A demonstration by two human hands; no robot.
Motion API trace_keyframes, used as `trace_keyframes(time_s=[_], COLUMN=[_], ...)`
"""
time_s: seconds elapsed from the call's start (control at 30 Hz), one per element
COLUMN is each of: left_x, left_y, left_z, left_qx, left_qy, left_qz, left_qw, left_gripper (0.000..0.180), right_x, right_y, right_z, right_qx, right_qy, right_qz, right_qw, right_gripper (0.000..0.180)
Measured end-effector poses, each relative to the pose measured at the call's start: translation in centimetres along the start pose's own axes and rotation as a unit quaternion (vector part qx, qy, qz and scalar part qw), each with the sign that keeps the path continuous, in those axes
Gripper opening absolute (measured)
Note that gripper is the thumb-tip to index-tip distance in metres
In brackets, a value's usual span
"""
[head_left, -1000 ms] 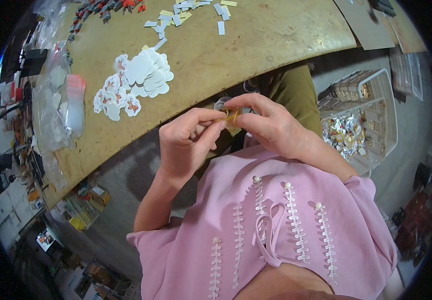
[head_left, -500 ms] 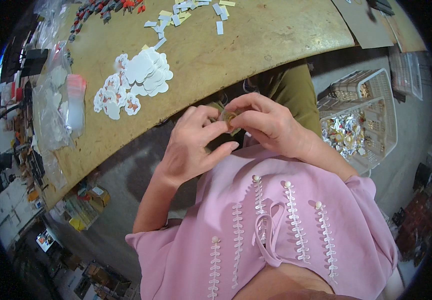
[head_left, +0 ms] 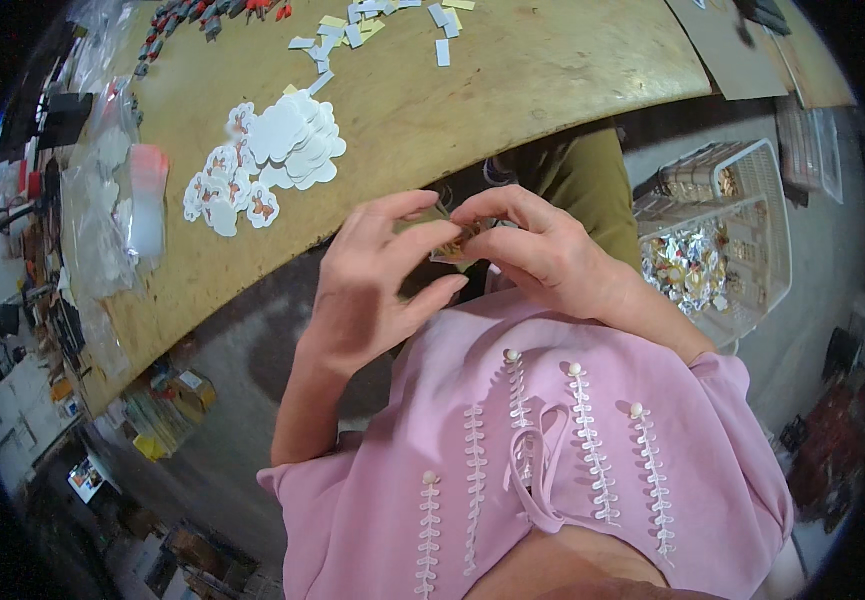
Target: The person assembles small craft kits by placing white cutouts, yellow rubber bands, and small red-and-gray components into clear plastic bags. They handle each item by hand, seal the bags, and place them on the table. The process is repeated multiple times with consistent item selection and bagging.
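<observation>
My left hand (head_left: 377, 280) and my right hand (head_left: 542, 250) meet just below the near edge of the wooden table (head_left: 512, 80), in front of my pink top. Between their fingertips they pinch a small gold and brown piece (head_left: 452, 243), mostly hidden by the fingers. The left thumb and forefinger hold its left side, and the right fingers curl over its right side. On the table beyond the left hand lies a pile of white scalloped cut-outs with red and brown pictures (head_left: 267, 160).
A white plastic basket (head_left: 752, 180) of shiny gold and coloured pieces stands on the floor at my right. Small paper strips (head_left: 372, 25) lie at the table's far side. Clear plastic bags (head_left: 117, 210) sit on its left end. Boxes and clutter crowd the floor at left.
Both hands have stayed together on the small piece; the left fingers have shifted and spread slightly while the right fingers keep working over it.
</observation>
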State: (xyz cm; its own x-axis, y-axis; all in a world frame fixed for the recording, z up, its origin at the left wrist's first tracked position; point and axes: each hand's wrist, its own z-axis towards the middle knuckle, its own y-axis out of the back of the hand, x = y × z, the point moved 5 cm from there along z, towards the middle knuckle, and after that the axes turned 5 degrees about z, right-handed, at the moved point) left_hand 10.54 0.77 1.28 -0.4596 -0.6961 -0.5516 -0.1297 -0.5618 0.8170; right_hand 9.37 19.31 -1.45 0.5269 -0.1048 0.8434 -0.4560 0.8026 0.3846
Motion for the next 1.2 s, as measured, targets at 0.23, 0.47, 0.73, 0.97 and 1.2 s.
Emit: trace_keyframes(time_s=[0.23, 0.47, 0.73, 0.97, 1.2], left_x=[0.7, 2.0, 1.8, 2.3, 3.0], left_y=[-1.0, -2.2, -3.5, -4.6, -5.3], left_z=[-0.7, -1.6, -2.4, -2.9, -2.6], left_qx=[-0.029, -0.084, -0.183, -0.188, -0.188], left_qy=[0.041, 0.145, 0.179, 0.215, 0.225], left_qz=[-0.071, -0.21, -0.35, -0.405, -0.413], left_qw=[0.996, 0.963, 0.901, 0.869, 0.862], left_gripper=[0.036, 0.023, 0.009, 0.007, 0.008], right_x=[-0.1, -0.2, -2.6, -4.1, -4.2], right_y=[-0.2, 0.8, 0.7, 0.5, 0.2], right_z=[0.0, 0.4, -0.2, -0.8, -0.8], right_qx=[-0.006, -0.051, -0.104, -0.07, -0.1], right_qy=[-0.019, -0.038, -0.258, -0.326, -0.313], right_qz=[0.011, 0.025, 0.291, 0.405, 0.376], right_qw=[1.0, 0.998, 0.915, 0.851, 0.867], right_gripper=[0.024, 0.02, 0.014, 0.01, 0.008])
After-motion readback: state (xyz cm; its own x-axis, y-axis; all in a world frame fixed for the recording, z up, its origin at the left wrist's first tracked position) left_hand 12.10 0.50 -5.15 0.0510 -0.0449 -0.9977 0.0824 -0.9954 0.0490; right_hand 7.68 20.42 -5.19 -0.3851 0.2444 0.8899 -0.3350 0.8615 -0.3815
